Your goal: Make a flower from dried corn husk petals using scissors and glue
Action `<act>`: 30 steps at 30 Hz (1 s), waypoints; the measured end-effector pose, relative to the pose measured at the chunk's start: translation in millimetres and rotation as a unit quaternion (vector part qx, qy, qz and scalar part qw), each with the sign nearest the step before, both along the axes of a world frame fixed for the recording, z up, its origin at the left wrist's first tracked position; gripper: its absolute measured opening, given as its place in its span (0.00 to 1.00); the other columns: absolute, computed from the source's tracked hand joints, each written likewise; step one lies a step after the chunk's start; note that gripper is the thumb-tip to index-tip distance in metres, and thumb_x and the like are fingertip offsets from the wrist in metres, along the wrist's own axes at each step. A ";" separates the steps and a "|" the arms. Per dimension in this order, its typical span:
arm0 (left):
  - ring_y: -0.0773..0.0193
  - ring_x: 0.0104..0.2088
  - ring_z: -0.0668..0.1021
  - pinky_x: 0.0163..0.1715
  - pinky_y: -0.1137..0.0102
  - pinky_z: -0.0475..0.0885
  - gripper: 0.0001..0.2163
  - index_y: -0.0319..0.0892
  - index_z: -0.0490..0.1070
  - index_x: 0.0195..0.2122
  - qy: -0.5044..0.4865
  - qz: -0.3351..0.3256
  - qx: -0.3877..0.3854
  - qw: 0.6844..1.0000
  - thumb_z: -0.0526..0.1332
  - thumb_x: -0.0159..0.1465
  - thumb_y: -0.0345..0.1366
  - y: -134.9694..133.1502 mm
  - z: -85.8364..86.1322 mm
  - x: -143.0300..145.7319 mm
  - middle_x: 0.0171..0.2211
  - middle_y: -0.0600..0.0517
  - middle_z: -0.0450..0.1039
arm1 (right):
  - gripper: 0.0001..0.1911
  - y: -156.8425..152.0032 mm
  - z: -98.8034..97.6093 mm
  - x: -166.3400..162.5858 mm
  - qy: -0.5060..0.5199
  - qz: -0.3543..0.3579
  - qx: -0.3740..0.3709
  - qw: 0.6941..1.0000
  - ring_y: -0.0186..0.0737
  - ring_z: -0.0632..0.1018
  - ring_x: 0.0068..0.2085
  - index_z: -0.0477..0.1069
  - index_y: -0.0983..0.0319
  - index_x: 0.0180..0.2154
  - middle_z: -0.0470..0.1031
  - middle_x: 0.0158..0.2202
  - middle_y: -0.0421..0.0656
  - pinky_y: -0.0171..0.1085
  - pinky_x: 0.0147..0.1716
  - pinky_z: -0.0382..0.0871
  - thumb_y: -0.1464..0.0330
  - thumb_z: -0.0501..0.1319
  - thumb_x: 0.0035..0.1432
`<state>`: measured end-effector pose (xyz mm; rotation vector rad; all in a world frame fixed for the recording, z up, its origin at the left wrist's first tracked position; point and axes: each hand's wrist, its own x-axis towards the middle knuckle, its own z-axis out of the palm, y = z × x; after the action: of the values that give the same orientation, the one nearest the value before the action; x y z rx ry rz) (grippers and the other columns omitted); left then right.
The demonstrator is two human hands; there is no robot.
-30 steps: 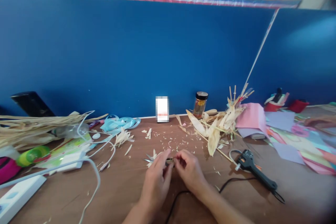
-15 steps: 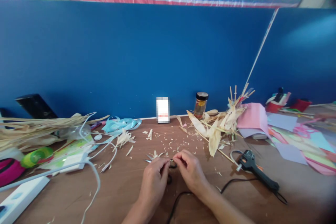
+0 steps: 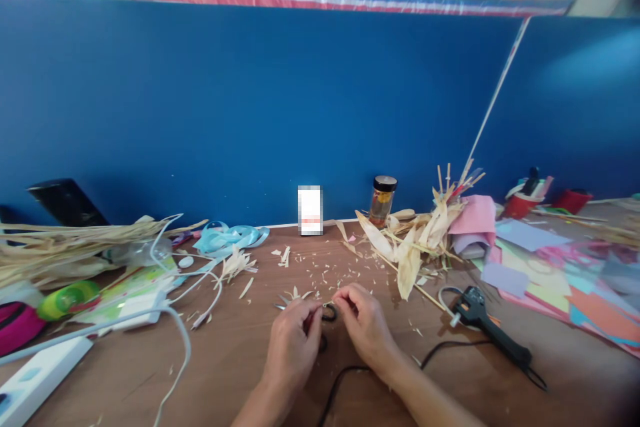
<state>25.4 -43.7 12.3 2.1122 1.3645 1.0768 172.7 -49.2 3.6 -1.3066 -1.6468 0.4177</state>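
Over the brown table, my left hand (image 3: 295,333) and my right hand (image 3: 366,323) are held close together, thumb and forefinger pinched on each. A thin pale strip (image 3: 328,303), which looks like dried corn husk, spans the small gap between the fingertips; its ends are hidden by the fingers. Under my hands lies a pair of scissors (image 3: 329,313) with black handles, its blades showing to the left of my left hand. Small pale husk scraps (image 3: 345,273) are scattered just beyond my fingers.
At right rest a black glue gun (image 3: 475,313) with its cable, a husk bundle (image 3: 413,250) and coloured papers (image 3: 550,280). A lidded jar (image 3: 383,201) stands near the blue partition (image 3: 300,93). Leftward are blue ribbon (image 3: 230,238), white cables and a power strip (image 3: 43,377).
My hands have drawn slightly apart, so the pale strip shows more between them. At the far right, the pink and coloured papers lie differently than before.
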 end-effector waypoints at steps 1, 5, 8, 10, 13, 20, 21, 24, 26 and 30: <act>0.66 0.24 0.71 0.27 0.73 0.65 0.10 0.43 0.73 0.34 -0.004 0.001 0.001 1.000 0.52 0.59 0.33 0.1 0.1 -0.1 0.25 0.52 0.70 | 0.09 0.1 0.1 0.3 0.000 -0.003 -0.002 1.000 0.35 0.69 0.30 0.66 0.61 0.28 0.67 0.27 0.40 0.32 0.30 0.61 0.69 0.51 0.58; 0.66 0.23 0.70 0.25 0.73 0.64 0.10 0.42 0.73 0.33 -0.007 0.005 0.010 1.000 0.52 0.59 0.34 0.7 0.4 -0.5 0.22 0.53 0.68 | 0.09 0.4 0.0 0.8 0.002 -0.016 -0.004 1.000 0.35 0.68 0.30 0.66 0.61 0.28 0.67 0.27 0.40 0.32 0.30 0.60 0.69 0.50 0.58; 0.66 0.23 0.69 0.25 0.73 0.64 0.10 0.42 0.73 0.35 -0.013 0.004 0.011 1.000 0.52 0.59 0.35 1.4 -0.9 -0.7 0.22 0.53 0.67 | 0.09 0.4 -0.3 0.3 0.009 -0.017 -0.002 1.000 0.35 0.68 0.29 0.66 0.61 0.28 0.67 0.27 0.40 0.31 0.29 0.60 0.70 0.51 0.58; 0.67 0.23 0.69 0.25 0.73 0.64 0.11 0.42 0.73 0.37 -0.019 0.002 0.013 1.000 0.52 0.60 0.35 1.9 -2.5 -1.1 0.22 0.53 0.67 | 0.09 0.4 -0.1 -0.1 0.013 -0.012 -0.002 1.000 0.34 0.68 0.29 0.66 0.61 0.28 0.67 0.26 0.39 0.31 0.29 0.61 0.70 0.51 0.58; 0.67 0.24 0.70 0.26 0.73 0.65 0.11 0.42 0.72 0.39 -0.025 -0.011 0.021 0.999 0.52 0.60 0.34 2.2 -4.4 -1.7 0.23 0.52 0.67 | 0.09 0.3 0.2 -0.1 0.016 -0.005 0.002 1.000 0.34 0.68 0.29 0.66 0.61 0.28 0.67 0.26 0.40 0.31 0.29 0.61 0.70 0.51 0.58; 0.66 0.24 0.70 0.26 0.73 0.66 0.12 0.44 0.72 0.42 -0.008 -0.029 0.028 0.999 0.52 0.60 0.34 0.4 -3.3 -1.3 0.24 0.52 0.69 | 0.09 -0.4 0.9 0.3 0.015 -0.002 -0.002 1.000 0.35 0.68 0.30 0.66 0.61 0.29 0.67 0.27 0.40 0.32 0.30 0.61 0.70 0.50 0.58; 0.66 0.24 0.70 0.26 0.74 0.66 0.12 0.44 0.72 0.42 -0.005 -0.028 0.031 0.999 0.52 0.60 0.34 0.3 -3.2 -1.3 0.23 0.52 0.68 | 0.09 -0.6 1.1 0.1 0.015 -0.002 -0.001 1.000 0.35 0.68 0.30 0.66 0.61 0.28 0.67 0.27 0.40 0.32 0.30 0.61 0.69 0.51 0.58; 0.66 0.23 0.69 0.25 0.74 0.64 0.12 0.45 0.73 0.39 0.008 -0.022 0.036 0.999 0.52 0.60 0.34 0.5 -3.3 -1.3 0.22 0.53 0.67 | 0.09 -1.1 2.0 -0.4 0.016 -0.004 0.000 1.000 0.35 0.68 0.29 0.66 0.61 0.28 0.67 0.27 0.40 0.32 0.29 0.61 0.68 0.51 0.58; 0.67 0.22 0.69 0.24 0.74 0.63 0.11 0.44 0.73 0.38 0.014 -0.014 0.037 0.999 0.52 0.60 0.34 1.0 -3.6 -1.3 0.21 0.53 0.65 | 0.10 -1.2 2.2 -0.6 0.016 -0.006 -0.001 1.000 0.35 0.68 0.29 0.66 0.61 0.28 0.67 0.26 0.40 0.32 0.29 0.61 0.68 0.50 0.58; 0.67 0.21 0.68 0.24 0.74 0.63 0.11 0.43 0.74 0.37 0.010 -0.002 0.032 0.999 0.52 0.59 0.35 1.7 -3.2 -1.0 0.20 0.54 0.63 | 0.09 -0.8 1.2 -0.4 0.010 -0.006 -0.004 1.000 0.35 0.68 0.29 0.66 0.61 0.28 0.67 0.26 0.40 0.32 0.29 0.61 0.69 0.51 0.58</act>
<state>24.4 -41.9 9.1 2.1757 1.3499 1.1148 172.2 -50.0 4.8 -1.3132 -1.6212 0.4287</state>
